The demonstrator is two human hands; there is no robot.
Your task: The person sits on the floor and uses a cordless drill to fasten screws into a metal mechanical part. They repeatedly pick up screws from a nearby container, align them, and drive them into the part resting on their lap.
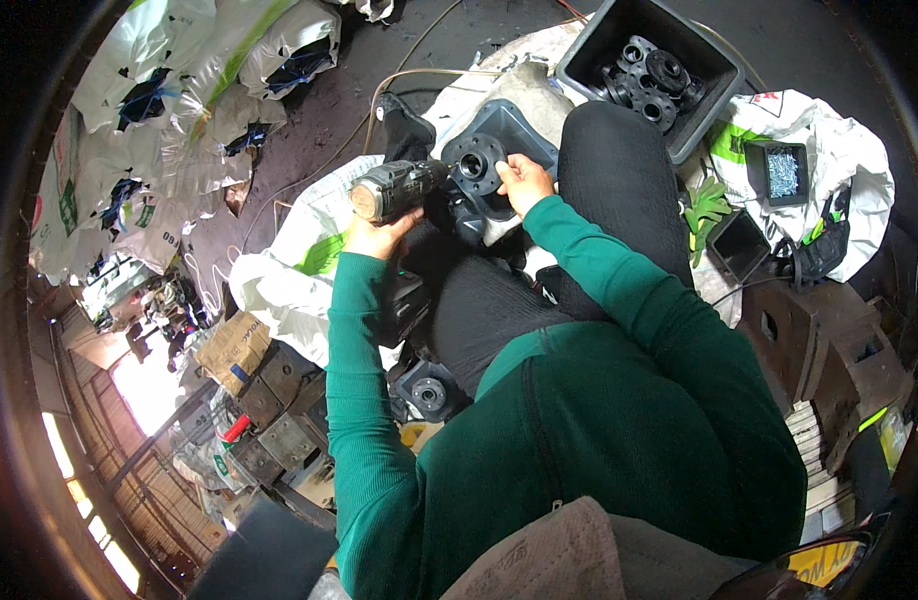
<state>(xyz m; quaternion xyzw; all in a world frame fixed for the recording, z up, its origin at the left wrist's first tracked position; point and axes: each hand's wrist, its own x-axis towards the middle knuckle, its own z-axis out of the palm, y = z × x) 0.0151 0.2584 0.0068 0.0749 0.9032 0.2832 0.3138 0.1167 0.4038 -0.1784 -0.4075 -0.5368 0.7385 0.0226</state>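
Observation:
My left hand [380, 235] is wrapped round the grip of a dark power drill [400, 190], whose nose points right. The drill's tip reaches the left edge of a round black flange [479, 163] with a hole in its middle and smaller holes round its rim. My right hand [525, 184] pinches the right edge of that flange; whether a small screw is also between the fingers I cannot tell. Beneath the flange is a dark grey moulded part [514, 125], between my knees.
At the upper right stands a black bin [714, 75] of similar flanges. Beside it a small tray of screws [783, 172] rests on a white sack [864, 180], near green gloves [707, 210] and a small black box [739, 245]. Filled white sacks [194, 70] lie left; metal blocks [289, 440] sit lower left.

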